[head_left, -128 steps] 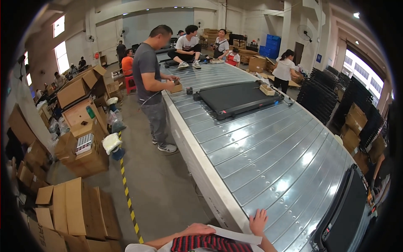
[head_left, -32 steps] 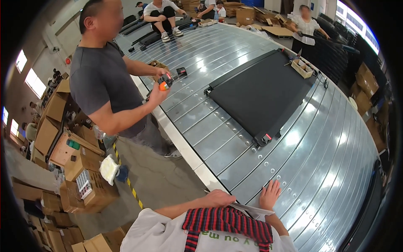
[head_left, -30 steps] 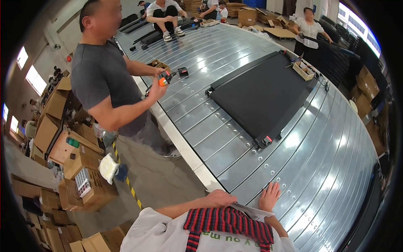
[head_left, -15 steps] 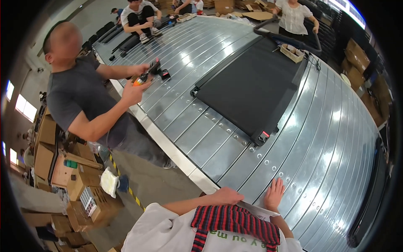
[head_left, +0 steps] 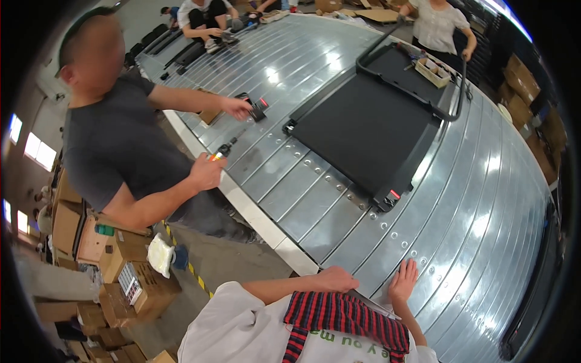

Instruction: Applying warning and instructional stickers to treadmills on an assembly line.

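One left hand curls its fingers against a pale sheet at the tabletop's near edge, grip unclear; the right hand's fingers lie outstretched. A black frame has moved farther over the dark panel.

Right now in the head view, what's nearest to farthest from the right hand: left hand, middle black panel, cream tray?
1. Left hand, left of the right hand.
2. Middle black panel, ahead, slightly left.
3. Cream tray, by its far end.
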A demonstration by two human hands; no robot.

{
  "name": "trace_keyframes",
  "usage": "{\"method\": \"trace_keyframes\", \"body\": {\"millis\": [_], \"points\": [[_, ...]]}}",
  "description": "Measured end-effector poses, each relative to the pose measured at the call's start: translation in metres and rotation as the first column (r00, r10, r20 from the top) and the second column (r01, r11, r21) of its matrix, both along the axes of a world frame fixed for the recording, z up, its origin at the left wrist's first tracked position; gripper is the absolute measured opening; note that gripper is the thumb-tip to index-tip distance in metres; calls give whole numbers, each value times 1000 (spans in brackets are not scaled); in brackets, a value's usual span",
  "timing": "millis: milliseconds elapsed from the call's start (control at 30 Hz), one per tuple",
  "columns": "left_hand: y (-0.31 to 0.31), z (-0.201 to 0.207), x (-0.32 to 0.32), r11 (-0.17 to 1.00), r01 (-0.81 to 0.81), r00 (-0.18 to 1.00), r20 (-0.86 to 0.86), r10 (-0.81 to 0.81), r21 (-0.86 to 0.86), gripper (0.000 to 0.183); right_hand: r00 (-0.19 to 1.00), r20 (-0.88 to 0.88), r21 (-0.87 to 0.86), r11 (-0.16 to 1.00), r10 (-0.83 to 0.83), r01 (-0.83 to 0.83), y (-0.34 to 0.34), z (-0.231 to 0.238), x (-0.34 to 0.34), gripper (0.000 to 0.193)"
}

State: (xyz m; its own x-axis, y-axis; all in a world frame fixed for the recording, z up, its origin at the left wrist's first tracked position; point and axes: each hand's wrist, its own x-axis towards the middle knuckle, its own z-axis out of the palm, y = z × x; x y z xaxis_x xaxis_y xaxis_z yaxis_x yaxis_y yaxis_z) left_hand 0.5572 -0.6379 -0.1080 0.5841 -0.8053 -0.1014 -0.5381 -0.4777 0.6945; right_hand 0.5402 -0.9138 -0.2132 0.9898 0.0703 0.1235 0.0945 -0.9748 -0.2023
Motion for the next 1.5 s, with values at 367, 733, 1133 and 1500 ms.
{"method": "trace_keyframes", "body": {"millis": [367, 733, 1133, 1500], "points": [[-38, 16, -68, 981, -192, 979, 76, 190, 15, 8, 997, 60, 92, 994, 46, -51, -9, 8, -5, 48], [-81, 69, -90, 380, -882, 459, -690, 559, -279, 22, 890, -431, 879, 296, 151, 375, -72, 41, -32, 50], [-98, 99, -55, 271, -864, 480, -856, 190, -425, 29, 934, -274, 960, 131, 231, 249, -48, 188, -53, 19], [-79, 107, -41, 413, -801, 526, -839, 139, -434, 46, 989, -121, 990, 69, -82, 126, -12, 209, -30, 24]]}}
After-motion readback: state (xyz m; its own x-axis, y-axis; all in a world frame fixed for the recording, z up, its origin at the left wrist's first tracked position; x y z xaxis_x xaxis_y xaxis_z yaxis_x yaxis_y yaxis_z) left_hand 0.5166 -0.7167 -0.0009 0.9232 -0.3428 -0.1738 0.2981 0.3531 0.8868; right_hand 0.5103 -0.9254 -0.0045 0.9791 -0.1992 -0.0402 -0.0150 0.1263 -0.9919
